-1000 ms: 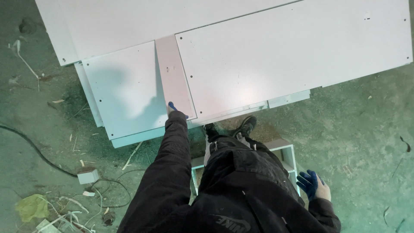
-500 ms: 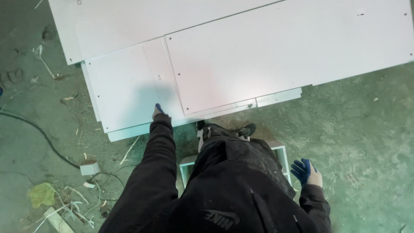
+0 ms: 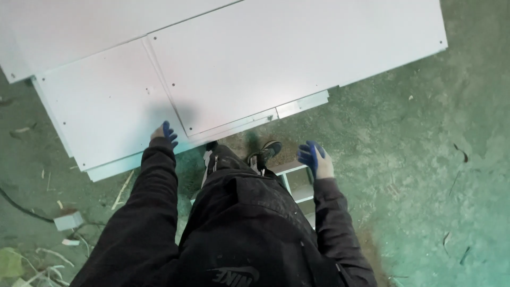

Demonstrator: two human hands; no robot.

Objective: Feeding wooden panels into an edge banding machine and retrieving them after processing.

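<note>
I stand over white flat panels lying on a green concrete floor. My left hand (image 3: 163,135), in a blue-and-white glove, rests with its fingertips on the near edge of the smaller white panel (image 3: 101,106). A larger white panel (image 3: 276,58) overlaps it to the right. My right hand (image 3: 314,158), also gloved, hangs free with fingers apart above a white frame piece (image 3: 297,183) beside my leg, holding nothing. My black shoe (image 3: 268,150) stands just below the large panel's edge.
A narrow white strip (image 3: 303,104) sticks out under the large panel's near edge. A dark cable (image 3: 21,208), a small grey block (image 3: 68,220) and scraps of debris lie on the floor at the left. Green concrete floor (image 3: 425,170) stretches to the right.
The view has shifted right and closer. My left hand stays at the small panel's near edge. My right hand has risen from beside my hip with its fingers spread.
</note>
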